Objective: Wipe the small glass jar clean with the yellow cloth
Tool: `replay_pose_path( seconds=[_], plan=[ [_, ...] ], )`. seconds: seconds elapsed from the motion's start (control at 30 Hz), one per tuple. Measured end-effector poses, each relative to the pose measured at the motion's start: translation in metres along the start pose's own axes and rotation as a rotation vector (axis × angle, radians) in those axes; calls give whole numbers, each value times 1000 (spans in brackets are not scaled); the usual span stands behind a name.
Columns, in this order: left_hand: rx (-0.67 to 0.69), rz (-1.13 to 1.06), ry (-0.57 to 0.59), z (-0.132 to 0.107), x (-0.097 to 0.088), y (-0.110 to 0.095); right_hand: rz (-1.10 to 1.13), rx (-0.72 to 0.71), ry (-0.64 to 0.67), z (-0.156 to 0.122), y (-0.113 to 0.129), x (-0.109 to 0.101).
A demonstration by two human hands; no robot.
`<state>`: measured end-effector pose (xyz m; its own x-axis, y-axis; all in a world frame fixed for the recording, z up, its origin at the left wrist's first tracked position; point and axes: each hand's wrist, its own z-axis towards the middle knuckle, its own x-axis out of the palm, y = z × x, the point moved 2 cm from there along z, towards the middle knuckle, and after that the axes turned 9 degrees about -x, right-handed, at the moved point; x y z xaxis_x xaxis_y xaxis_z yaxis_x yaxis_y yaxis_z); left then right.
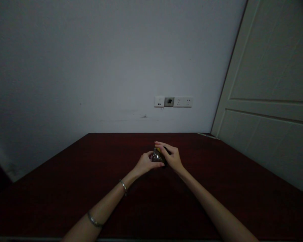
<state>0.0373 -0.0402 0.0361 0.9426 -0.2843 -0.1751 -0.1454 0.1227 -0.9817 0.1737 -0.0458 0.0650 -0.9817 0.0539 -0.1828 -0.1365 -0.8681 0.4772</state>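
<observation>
Both my hands meet over the middle of a dark red table (65, 188). My left hand (145, 163) and my right hand (172, 156) are closed around a small shiny crinkled packet (157, 156) with a yellow patch, held just above the tabletop. My left fingers pinch its near side and my right fingers curl over its top and far side. A thin bracelet circles my left wrist and another band sits further up that forearm. The light is dim, so the packet's details are unclear.
A pale wall rises behind the table, with a row of white sockets and a switch plate (173, 101). A white panelled door (267, 94) stands at the right. A thin flat item (207, 135) lies at the table's far right corner.
</observation>
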Motion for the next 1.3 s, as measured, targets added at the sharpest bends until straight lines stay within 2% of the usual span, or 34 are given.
replay_pose_path(
  seconds=[0.1, 0.2, 0.3, 0.47, 0.57, 0.67, 0.77, 0.83, 0.9, 1.0, 1.1, 1.17, 1.3],
  plan=[
    [53, 49, -39, 8, -4, 7, -81, -191, 132, -4, 12, 5],
    [156, 108, -30, 13, -6, 11, -117, -290, 234, -6, 16, 9],
    [129, 88, -42, 12, -6, 10, -85, -253, 208, -4, 12, 7],
    [-6, 87, -71, 3, -3, 5, 58, 28, 21, 0, -1, 1],
    [-57, 14, -23, 2, -2, 6, 95, 137, -75, -2, -2, 3],
    [-78, -60, 21, 4, -1, 10, 41, 28, -65, -4, 6, 7],
    [-18, -80, 19, 6, -1, 10, -48, -152, 80, -5, 15, 10],
    [14, -74, 1, 6, -1, 8, -67, -199, 137, -5, 16, 9],
    [-16, -83, -10, 4, -1, 7, -42, -167, 99, -3, 12, 7],
    [-89, -145, 13, 0, -1, 4, 43, 8, -41, -1, 3, 3],
    [-115, -218, 62, -4, -1, 2, 108, 141, -115, -1, -1, 2],
    [-129, -255, 86, -4, -1, 1, 97, 105, -120, -2, 2, 2],
    [-130, -285, 84, -3, 0, 2, 15, -117, -9, -4, 14, 4]
  ],
)
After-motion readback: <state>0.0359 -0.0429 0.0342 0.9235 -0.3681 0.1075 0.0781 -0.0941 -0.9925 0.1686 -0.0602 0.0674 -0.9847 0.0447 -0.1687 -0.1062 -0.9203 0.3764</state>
